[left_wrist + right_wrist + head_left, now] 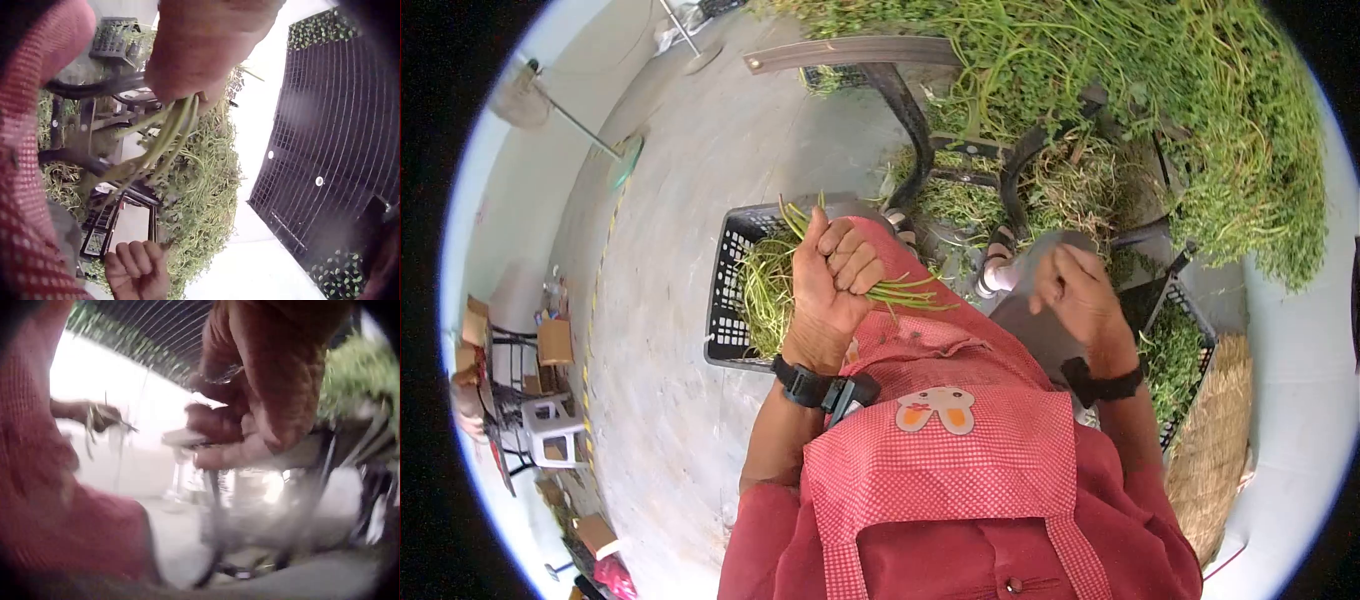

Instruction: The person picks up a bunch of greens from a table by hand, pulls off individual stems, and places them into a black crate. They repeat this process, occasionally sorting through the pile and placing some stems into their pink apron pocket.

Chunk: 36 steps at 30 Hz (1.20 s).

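Note:
My left hand [836,268] grips a small bunch of green stems [905,292] above the red apron; the ends stick out on both sides of the fist. In the left wrist view, the stems [169,140] hang from below the left hand [203,53]. To the right, apart from the bunch, my right hand [1078,290] is raised over the grey trouser leg with its fingers curled. The right wrist view is blurred: a pale shape [183,437] shows at the right hand's [269,394] fingertips, and I cannot tell whether it is held.
A black crate [725,300] with stems stands left of my legs. Leafy greens [1140,90] are heaped high ahead on a dark-legged stand [900,110], with more plants on the floor beneath. Another crate [1200,340] of greens is at the right, beside a straw mat [1215,450].

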Each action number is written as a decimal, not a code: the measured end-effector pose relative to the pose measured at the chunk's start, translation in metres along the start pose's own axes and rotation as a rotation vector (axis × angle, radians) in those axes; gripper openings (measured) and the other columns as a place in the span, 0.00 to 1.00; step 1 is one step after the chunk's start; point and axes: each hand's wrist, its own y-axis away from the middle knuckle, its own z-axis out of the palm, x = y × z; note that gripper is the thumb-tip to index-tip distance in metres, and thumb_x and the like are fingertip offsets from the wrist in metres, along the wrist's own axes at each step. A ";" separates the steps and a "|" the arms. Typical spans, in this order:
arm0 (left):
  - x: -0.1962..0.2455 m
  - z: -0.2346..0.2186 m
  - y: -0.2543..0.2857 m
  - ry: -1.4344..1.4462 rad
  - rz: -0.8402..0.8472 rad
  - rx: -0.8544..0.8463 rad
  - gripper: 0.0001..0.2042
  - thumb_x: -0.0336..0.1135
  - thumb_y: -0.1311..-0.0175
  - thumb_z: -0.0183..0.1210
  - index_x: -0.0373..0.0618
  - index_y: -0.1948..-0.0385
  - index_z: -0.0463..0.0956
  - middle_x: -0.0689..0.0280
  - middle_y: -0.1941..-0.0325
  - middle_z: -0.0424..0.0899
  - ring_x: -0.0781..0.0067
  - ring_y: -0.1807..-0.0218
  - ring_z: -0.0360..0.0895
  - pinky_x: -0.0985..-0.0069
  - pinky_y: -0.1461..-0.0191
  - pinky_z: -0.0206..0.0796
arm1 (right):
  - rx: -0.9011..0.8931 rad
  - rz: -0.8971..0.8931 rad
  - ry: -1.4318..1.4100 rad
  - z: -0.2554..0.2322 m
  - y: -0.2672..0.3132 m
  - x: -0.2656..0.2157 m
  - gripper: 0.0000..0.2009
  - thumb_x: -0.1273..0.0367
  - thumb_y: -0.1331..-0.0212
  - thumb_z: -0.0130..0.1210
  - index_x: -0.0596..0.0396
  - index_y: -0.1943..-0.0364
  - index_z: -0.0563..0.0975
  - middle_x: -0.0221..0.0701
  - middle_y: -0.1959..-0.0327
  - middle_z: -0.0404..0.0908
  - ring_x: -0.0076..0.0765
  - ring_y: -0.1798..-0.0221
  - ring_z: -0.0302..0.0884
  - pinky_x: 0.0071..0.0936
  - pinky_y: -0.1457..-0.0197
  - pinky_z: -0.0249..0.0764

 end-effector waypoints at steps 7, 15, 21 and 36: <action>-0.019 0.004 -0.007 -0.260 0.024 -0.020 0.25 0.55 0.31 0.35 0.52 0.86 0.63 0.62 0.71 0.79 0.66 0.63 0.75 0.69 0.58 0.68 | 0.205 -0.519 0.622 0.019 -0.017 -0.034 0.10 0.68 0.41 0.49 0.59 0.62 0.78 0.27 0.70 0.77 0.23 0.68 0.74 0.19 0.64 0.67; -0.030 0.003 -0.009 -0.346 -0.041 -0.188 0.26 0.57 0.33 0.35 0.49 0.85 0.66 0.53 0.43 0.70 0.59 0.44 0.69 0.59 0.44 0.64 | -0.150 -0.072 0.267 0.069 -0.053 -0.011 0.18 0.55 0.38 0.48 0.57 0.64 0.78 0.26 0.72 0.77 0.20 0.69 0.74 0.18 0.66 0.70; -0.033 -0.006 -0.013 -0.533 -0.127 -0.327 0.24 0.56 0.32 0.36 0.45 0.79 0.65 0.48 0.46 0.70 0.60 0.51 0.73 0.67 0.53 0.71 | -0.402 0.296 -0.349 0.091 -0.042 -0.015 0.23 0.51 0.36 0.44 0.60 0.55 0.73 0.32 0.63 0.79 0.26 0.63 0.78 0.20 0.60 0.75; -0.048 -0.022 -0.017 -0.741 0.016 0.086 0.13 0.45 0.32 0.45 0.45 0.68 0.69 0.58 0.50 0.75 0.65 0.51 0.72 0.68 0.46 0.66 | 0.106 -0.214 1.122 0.110 -0.054 -0.003 0.10 0.67 0.51 0.55 0.61 0.71 0.73 0.48 0.71 0.76 0.54 0.66 0.75 0.45 0.64 0.70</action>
